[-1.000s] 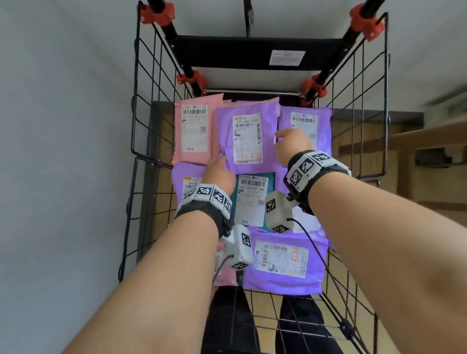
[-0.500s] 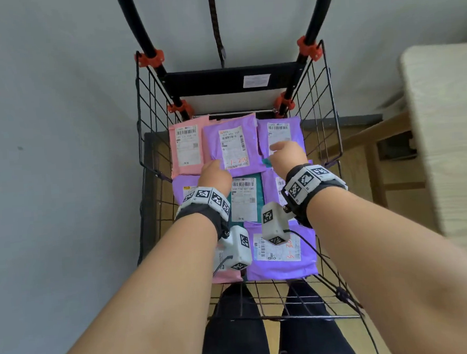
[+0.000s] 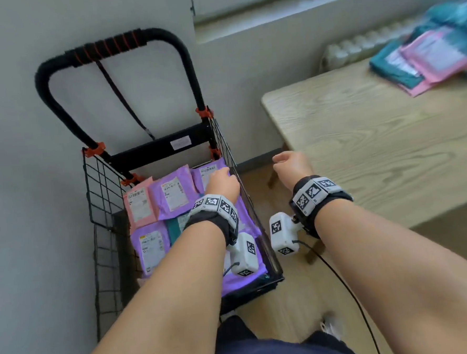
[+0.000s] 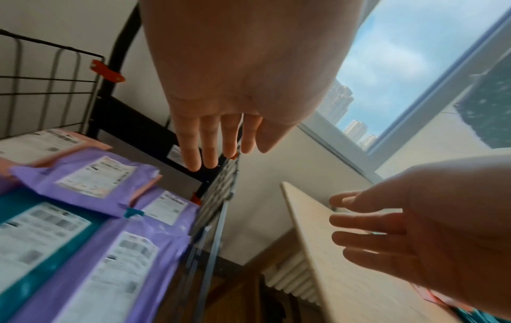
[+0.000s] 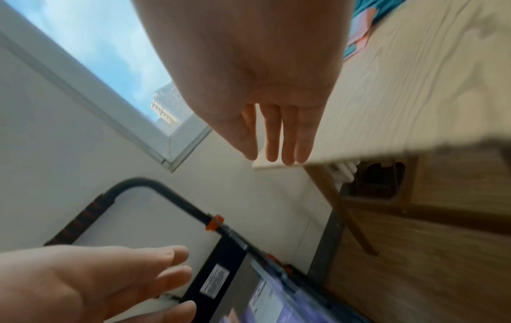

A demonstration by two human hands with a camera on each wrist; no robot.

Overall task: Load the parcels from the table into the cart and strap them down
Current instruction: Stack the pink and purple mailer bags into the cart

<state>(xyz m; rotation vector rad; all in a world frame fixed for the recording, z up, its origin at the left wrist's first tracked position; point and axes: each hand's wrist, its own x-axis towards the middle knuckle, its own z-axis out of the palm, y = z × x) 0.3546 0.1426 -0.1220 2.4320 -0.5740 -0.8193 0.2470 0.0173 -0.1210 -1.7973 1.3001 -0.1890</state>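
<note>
- A black wire-mesh cart (image 3: 102, 190) with orange clips is shown standing against a grey wall; all positions below are given relative to this cart.
- Flat plastic mailer parcels (image 3: 170, 194) with white printed labels are seen lying in the cart's basket: a pink one at the handle-end corner by the wall, purple ones beside and below it, and a teal one partly covered in the middle.
- A dark strap (image 3: 123, 98) is seen hanging slantwise from the cart's black foam-padded handle (image 3: 115, 46) down to the black back plate.
- The left hand (image 3: 223, 184) is held over the cart's basket, close to the mesh side that faces the bench; in the left wrist view its fingers (image 4: 210, 142) are extended and relaxed, and nothing is grasped.
- The right hand (image 3: 291, 165) is held outside the cart, between its mesh side and the bench; in the right wrist view its fingers (image 5: 287, 135) are straight and together, and nothing is held.
- A pale wood-grain bench (image 3: 375, 146) is shown beside the cart, on the side away from the wall.
- A blurred pile of further pink and teal parcels (image 3: 433, 60) is seen on the far part of the bench, well apart from the cart.
</note>
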